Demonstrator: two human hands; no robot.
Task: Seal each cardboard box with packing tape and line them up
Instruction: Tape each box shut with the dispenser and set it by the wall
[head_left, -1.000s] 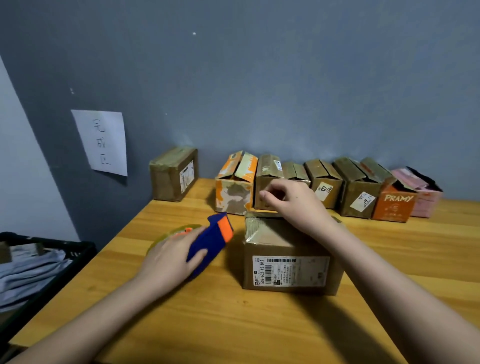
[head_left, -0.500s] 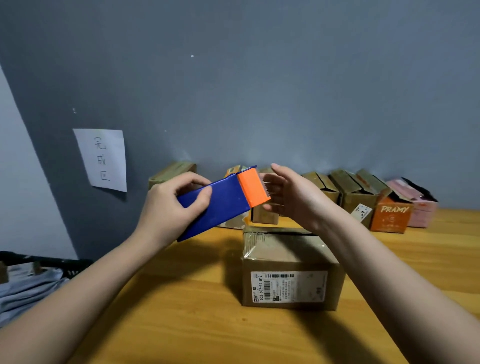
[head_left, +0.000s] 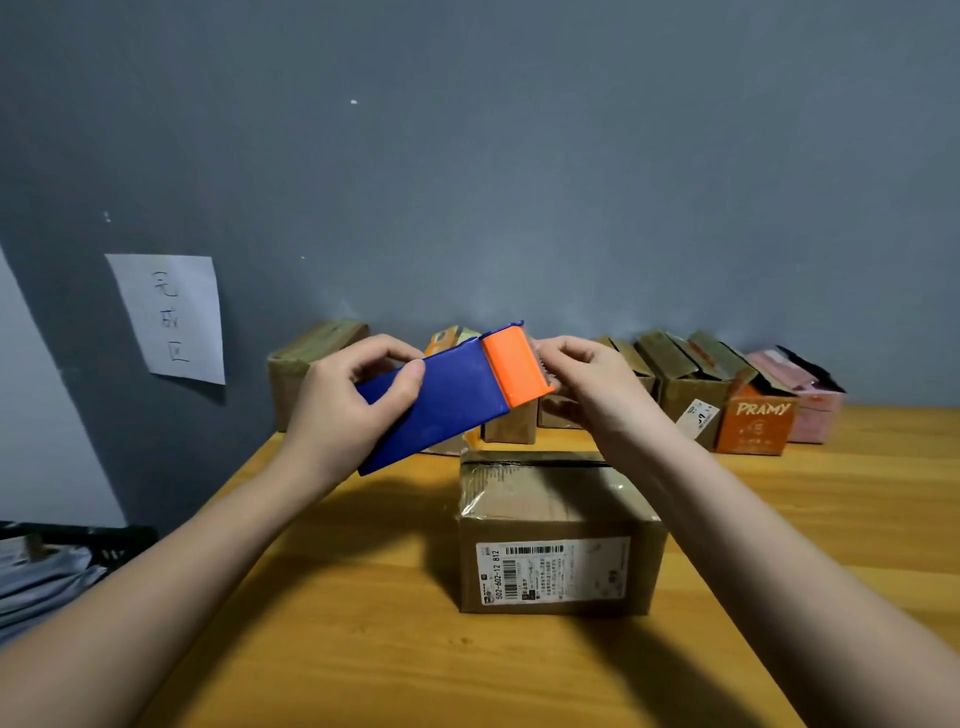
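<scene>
A brown cardboard box (head_left: 556, 540) with a white shipping label stands on the wooden table (head_left: 363, 649) in front of me, its top covered in shiny tape. My left hand (head_left: 343, 410) grips a blue tape dispenser (head_left: 441, 402) with an orange cutter end, held in the air above the box's far left corner. My right hand (head_left: 587, 384) pinches at the tape end by the orange cutter. The tape itself is barely visible.
A row of several small boxes lines the grey wall, among them one brown box (head_left: 306, 364) at the left, an orange PRAMY box (head_left: 756, 421) and a pink box (head_left: 810, 400). A paper note (head_left: 171, 317) hangs on the wall. A black crate (head_left: 62, 561) with grey cloth sits beside the table.
My left hand lifted the dispenser off the table to above the box. My right hand left the box top and came to the cutter end.
</scene>
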